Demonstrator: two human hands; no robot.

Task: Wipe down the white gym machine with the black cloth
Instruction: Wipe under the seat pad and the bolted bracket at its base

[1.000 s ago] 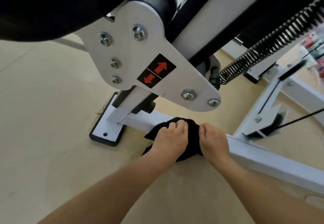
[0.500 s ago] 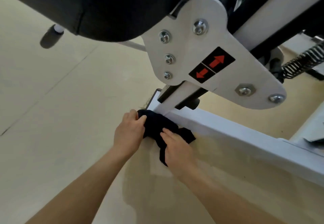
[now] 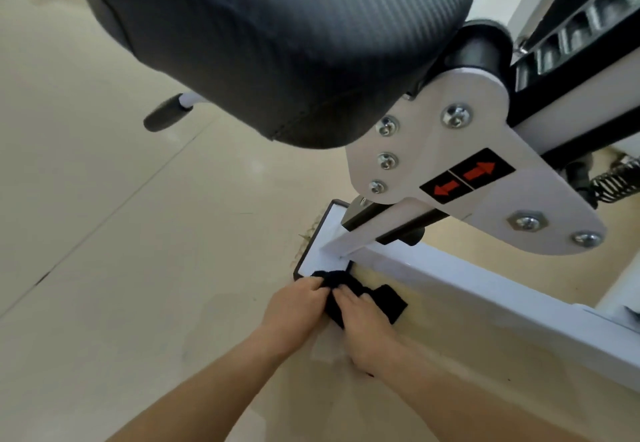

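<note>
Left hand (image 3: 294, 306) and right hand (image 3: 363, 324) grip the black cloth (image 3: 388, 303) — at the foot plate (image 3: 325, 244).

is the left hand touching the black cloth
Touching. The head view shows the left hand with its fingers curled onto the black cloth at its bunched end.
</note>
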